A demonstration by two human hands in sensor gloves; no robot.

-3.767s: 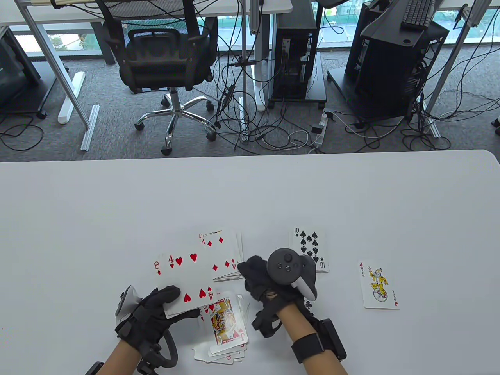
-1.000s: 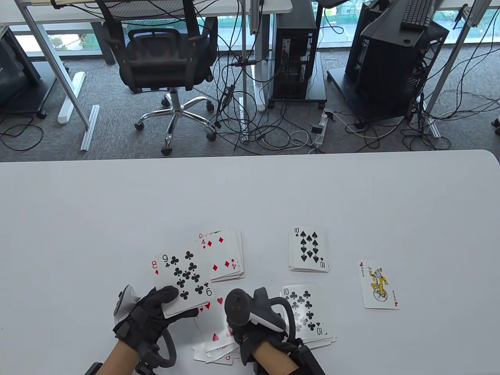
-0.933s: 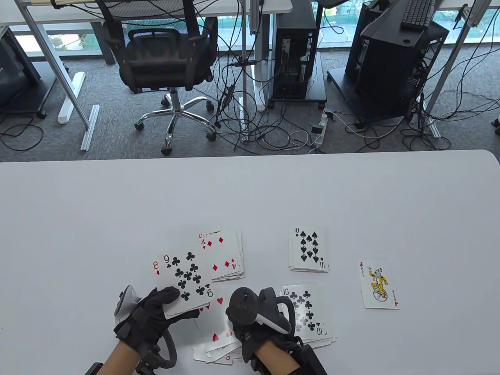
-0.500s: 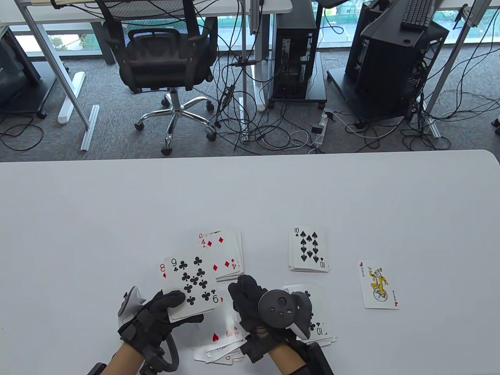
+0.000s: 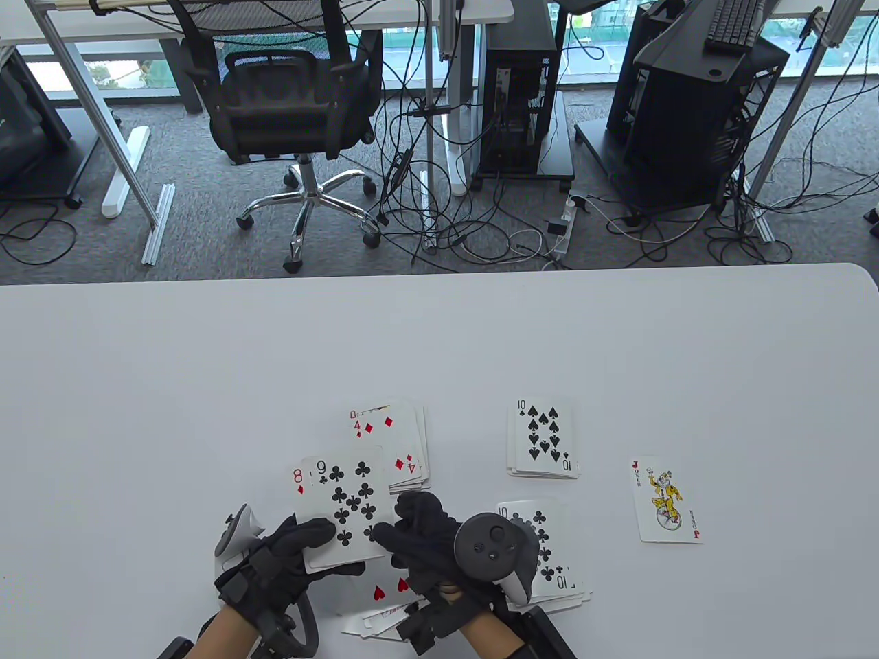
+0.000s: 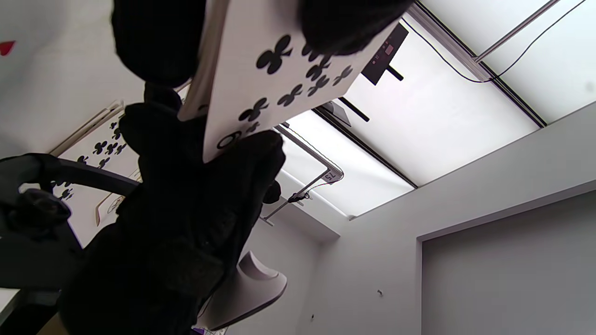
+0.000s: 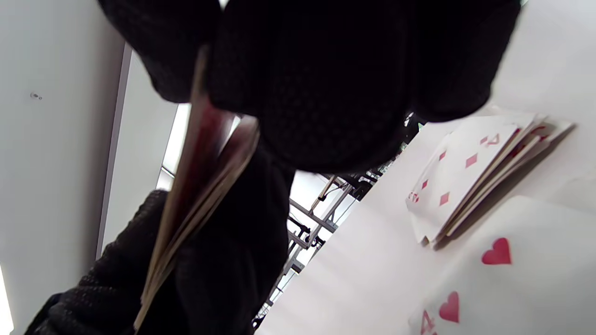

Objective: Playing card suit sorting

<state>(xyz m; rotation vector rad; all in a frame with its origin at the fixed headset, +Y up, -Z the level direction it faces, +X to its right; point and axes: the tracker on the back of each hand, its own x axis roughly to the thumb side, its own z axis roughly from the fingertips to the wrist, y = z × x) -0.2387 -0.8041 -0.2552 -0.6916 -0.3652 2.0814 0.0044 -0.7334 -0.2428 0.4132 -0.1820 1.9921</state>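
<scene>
The left hand (image 5: 288, 556) grips a small stack of cards (image 5: 343, 511) face up, with the nine of clubs (image 5: 350, 504) on top and a red eight peeking out at its 9 o'clock edge. The right hand (image 5: 429, 542) has its fingers curled over that top card's 3 o'clock edge; the right wrist view shows the stack edge-on between the gloved fingers, so I judge it is pinching the nine to draw it off.

The club pile (image 5: 546, 549), topped by a ten, lies on the bench (image 5: 206, 357) at 3 o'clock from the held stack, just beside the right hand and partly under its tracker. That hand is clearly the nearer one. The pile's long axis runs roughly 12 to 6, much like the held card's, so little turning should be needed.

The heart pile (image 5: 384, 597) sits loosely fanned at 6 o'clock below both hands, the diamond pile (image 5: 395, 446) at 12 o'clock, the spade pile (image 5: 544, 439) at 2 o'clock, and a joker (image 5: 665, 500) farther out at 3 o'clock. Nothing stands between the nine and the clubs.
</scene>
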